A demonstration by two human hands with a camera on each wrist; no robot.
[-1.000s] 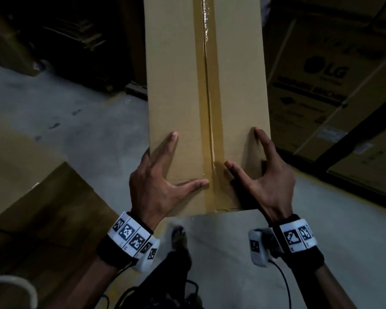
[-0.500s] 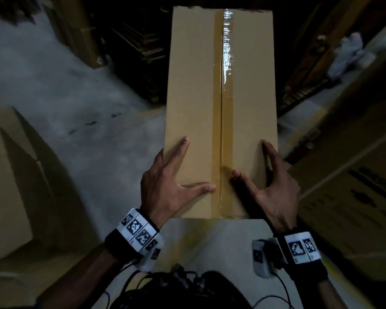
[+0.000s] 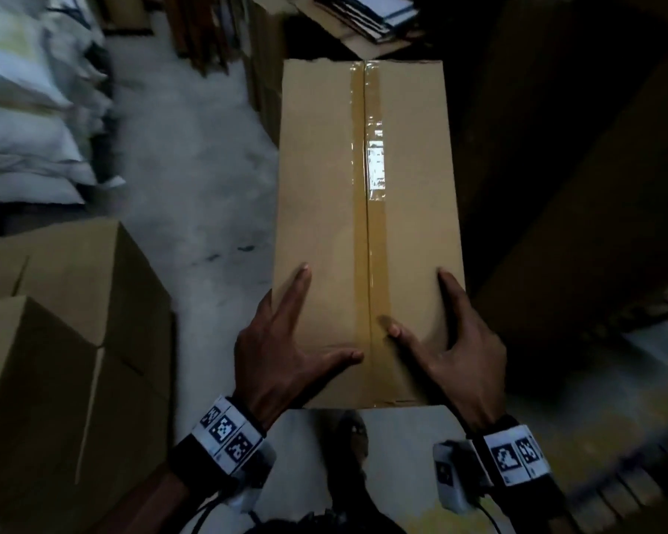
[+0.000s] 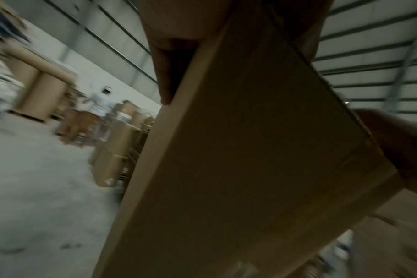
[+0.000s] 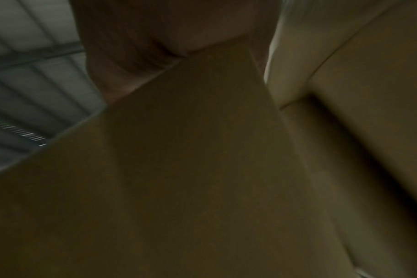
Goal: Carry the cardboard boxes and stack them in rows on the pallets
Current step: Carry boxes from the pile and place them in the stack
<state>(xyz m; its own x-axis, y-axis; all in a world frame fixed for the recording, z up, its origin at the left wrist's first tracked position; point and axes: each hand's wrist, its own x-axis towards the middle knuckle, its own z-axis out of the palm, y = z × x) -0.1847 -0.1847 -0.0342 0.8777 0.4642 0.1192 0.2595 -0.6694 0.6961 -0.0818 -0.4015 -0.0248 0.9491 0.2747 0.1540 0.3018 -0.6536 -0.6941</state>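
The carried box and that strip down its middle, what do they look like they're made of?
Carried box: matte tan cardboard, going by the flat, dull, unprinted face. Strip: glossy brownish plastic packing tape, probably; it runs along the seam and throws a bright glare patch. Floor: grey, mottled, likely concrete.

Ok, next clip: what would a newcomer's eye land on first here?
The long cardboard box with a glossy tape seam down its top fills the middle of the head view, carried lengthwise away from the person. The left hand and right hand grip its near end, thumbs on top. More cardboard boxes stand at the left, and white sacks are piled beyond them.
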